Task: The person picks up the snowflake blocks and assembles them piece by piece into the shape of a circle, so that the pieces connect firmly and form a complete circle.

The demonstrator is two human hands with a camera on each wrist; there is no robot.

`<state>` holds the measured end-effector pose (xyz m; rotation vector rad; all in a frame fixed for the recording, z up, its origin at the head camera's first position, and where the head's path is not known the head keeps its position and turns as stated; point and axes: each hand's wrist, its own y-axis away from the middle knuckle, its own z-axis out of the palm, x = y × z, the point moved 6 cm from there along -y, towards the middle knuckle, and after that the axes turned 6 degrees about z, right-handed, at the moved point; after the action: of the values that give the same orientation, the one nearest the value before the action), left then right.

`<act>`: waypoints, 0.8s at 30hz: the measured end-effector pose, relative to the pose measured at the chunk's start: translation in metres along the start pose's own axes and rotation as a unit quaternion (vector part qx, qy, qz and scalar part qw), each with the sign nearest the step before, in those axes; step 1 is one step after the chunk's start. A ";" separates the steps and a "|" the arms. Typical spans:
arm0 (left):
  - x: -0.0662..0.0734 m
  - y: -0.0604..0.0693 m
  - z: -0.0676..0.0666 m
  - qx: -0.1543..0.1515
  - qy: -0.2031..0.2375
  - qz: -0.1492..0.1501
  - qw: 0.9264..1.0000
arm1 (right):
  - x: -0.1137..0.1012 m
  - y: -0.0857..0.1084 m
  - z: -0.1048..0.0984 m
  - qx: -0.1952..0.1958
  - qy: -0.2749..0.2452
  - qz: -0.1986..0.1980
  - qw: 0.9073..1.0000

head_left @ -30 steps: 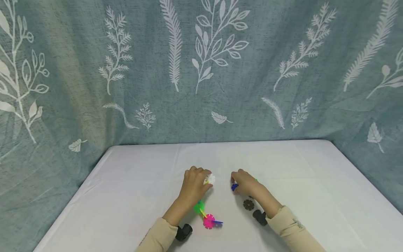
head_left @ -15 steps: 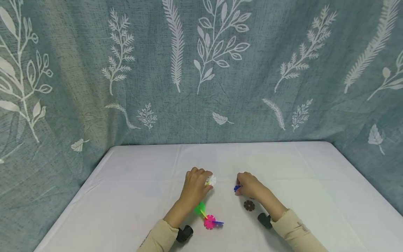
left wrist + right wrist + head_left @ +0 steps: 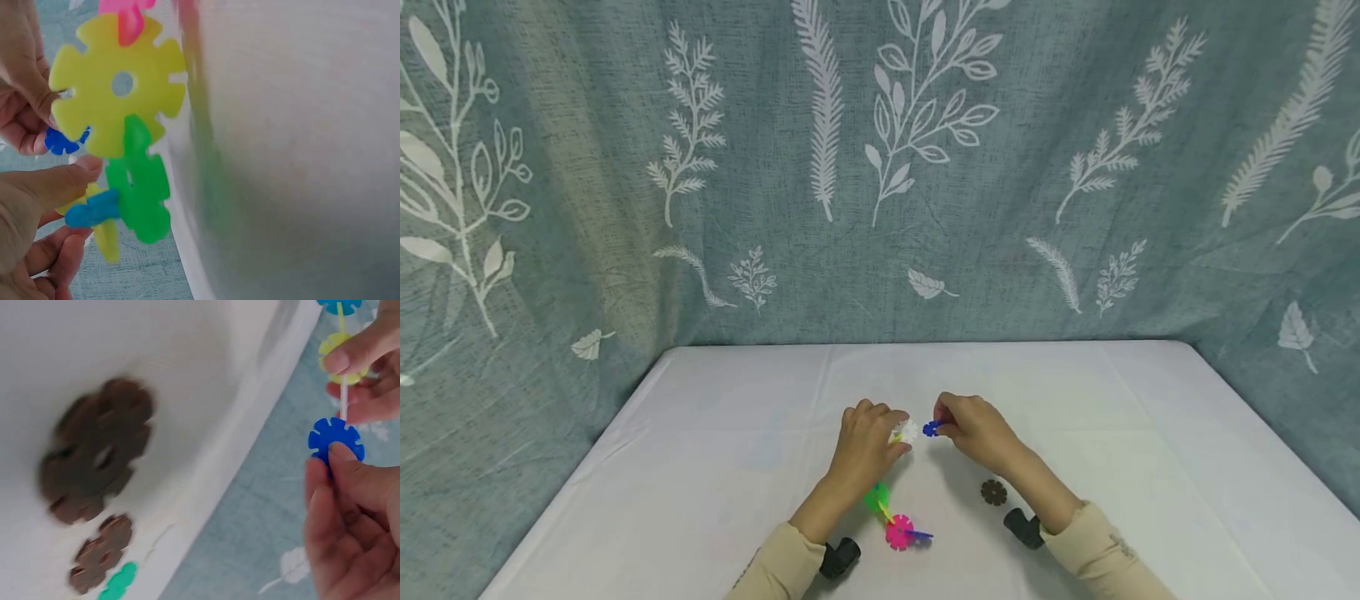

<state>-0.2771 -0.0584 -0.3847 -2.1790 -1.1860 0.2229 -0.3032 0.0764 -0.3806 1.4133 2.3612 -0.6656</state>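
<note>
My left hand (image 3: 863,442) pinches a yellow notched flower disc (image 3: 335,349) in a chain of interlocking discs. A white disc (image 3: 910,431), edge-on in the right wrist view, sits at the chain's end. Lower down hang a green disc (image 3: 140,200), a larger-looking yellow disc (image 3: 150,56) and a pink disc (image 3: 899,532). Between thumb and fingers, my right hand (image 3: 979,432) holds a loose blue disc (image 3: 325,440). In the head view, a small gap separates it from the white disc; the right wrist view cannot tell whether they touch.
Brown discs (image 3: 75,469) and a green disc (image 3: 119,581) lie on the white-covered table (image 3: 737,417) near my right forearm. Black wrist devices (image 3: 1024,528) are worn on both wrists. A leaf-patterned curtain (image 3: 850,275) hangs behind the table.
My right hand first drew back slightly to the right, then moved left and up with the blue disc, closer to the white disc. My left hand has stayed nearly still.
</note>
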 end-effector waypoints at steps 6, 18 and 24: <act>0.003 0.000 0.001 -0.010 0.006 0.004 1.000 | -0.011 -0.001 0.004 0.012 0.010 -0.016 1.000; 0.003 0.003 -0.002 -0.002 0.059 0.007 0.998 | -0.024 0.000 0.009 0.057 0.026 -0.108 0.992; 0.002 0.006 -0.003 -0.037 0.032 -0.017 0.999 | -0.026 0.002 0.013 0.039 0.021 -0.142 0.989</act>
<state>-0.2706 -0.0604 -0.3850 -2.2102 -1.2113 0.0950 -0.2892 0.0509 -0.3798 1.1384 2.6234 -0.8154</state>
